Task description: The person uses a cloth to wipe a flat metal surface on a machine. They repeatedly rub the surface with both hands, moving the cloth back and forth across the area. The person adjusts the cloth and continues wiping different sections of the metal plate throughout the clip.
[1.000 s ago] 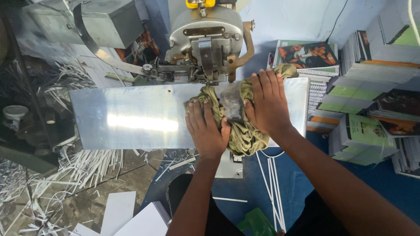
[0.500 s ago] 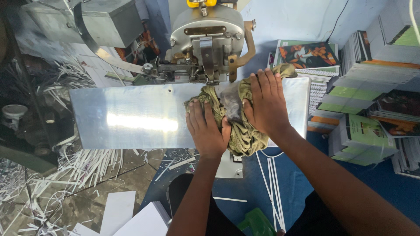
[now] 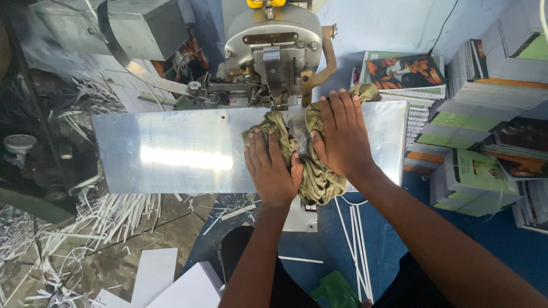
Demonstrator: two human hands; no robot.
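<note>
A shiny metal work plate fills the middle of the frame, running from the left to just right of centre, and behind it in the upper middle stands the grey head of a heavy machine, probably a wire stitcher for booklets, with its narrow driving part coming down to the plate's back edge. Stacks of printed booklets crowd the right side, and white paper trimmings litter the floor at lower left. On the right half of the plate lies a crumpled olive-green rag, bunched directly under the machine head and hanging over the plate's front edge. The right hand lies spread and flat on the rag's upper right, fingers extended toward the machine, pressing rather than gripping. The left hand lies palm down on the rag's left part, fingers loosely together, also pressing with nothing closed in it. The chief risk, as I judge it, is the closeness of the fingertips and loose cloth to the machine's working part: a fold could snag there, or a fingertip slide under it if the machine cycles. The plate's bare edges could also catch the rag, and the overhanging part might drag it off.
</note>
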